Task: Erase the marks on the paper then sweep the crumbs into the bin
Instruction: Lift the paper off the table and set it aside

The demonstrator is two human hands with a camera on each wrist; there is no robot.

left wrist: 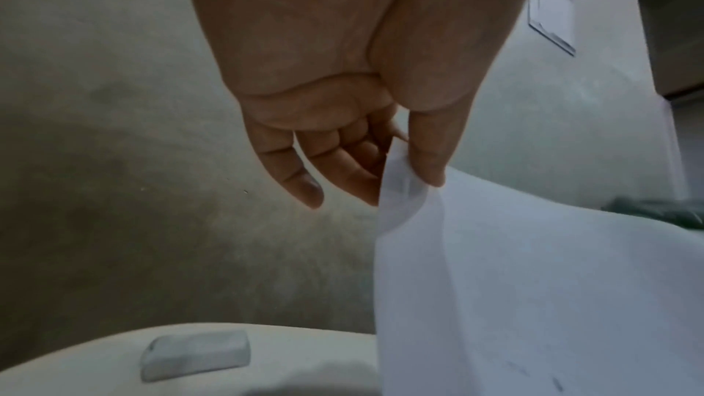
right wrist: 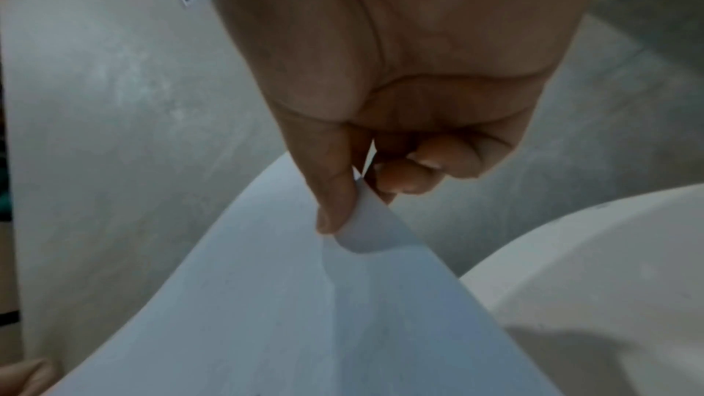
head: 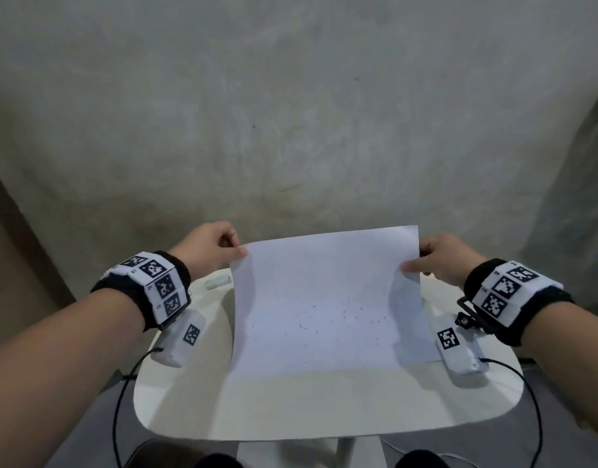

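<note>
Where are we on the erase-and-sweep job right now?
Erasing looks done: the eraser lies idle on the table, and the paper shows only dark crumbs, no clear marks. In hand: the left hand and right hand pinch the far corners and lift that end, crumbs gathered in the sag. Left: tipping them into the bin, which is not in view.

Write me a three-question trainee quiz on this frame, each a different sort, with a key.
1. True or false: the eraser lies on the table, held by neither hand.
2. How is the paper held? A) flat under one palm B) pinched at both far corners, bowed C) rolled up
3. Fill in: dark ____ lie in the sheet's sag.

Key: 1 true; 2 B, by left hand and right hand; 3 crumbs.
</note>
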